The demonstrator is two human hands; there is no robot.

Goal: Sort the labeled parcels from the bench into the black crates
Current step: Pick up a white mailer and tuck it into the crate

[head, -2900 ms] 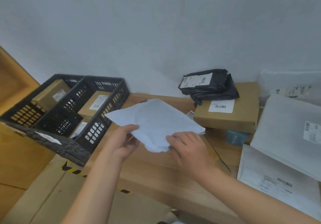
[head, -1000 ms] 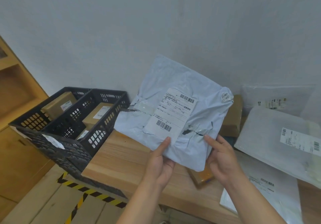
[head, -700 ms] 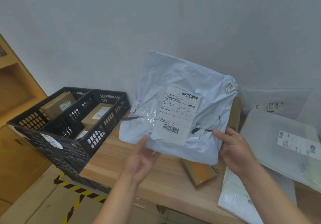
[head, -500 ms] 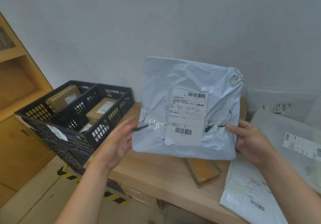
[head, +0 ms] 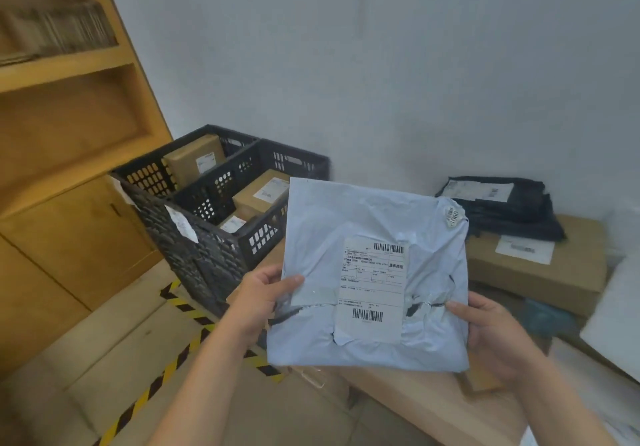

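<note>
- Two black crates stand side by side at the left end of the desk, against the wall.
- The left crate holds one brown box, which leans in it with a white label facing up.
- The right crate holds a bigger labeled box. A second parcel lies lower and nearer, and only its labeled top shows.
- A white slip hangs on the crates' near wall.
- The mailer, grey and crumpled, is held up in the air over the desk's front edge, just right of the crates. Its label faces the camera.
- The left hand grips the mailer's left edge, thumb on the front and fingers behind.
- The right hand grips the lower right edge, thumb laid across the front and fingers hidden behind.
- Both forearms reach up from the bottom of the view.
- At the back right, a black bag lies on a labeled carton.
- A wooden shelf stands left of the crates.
</note>
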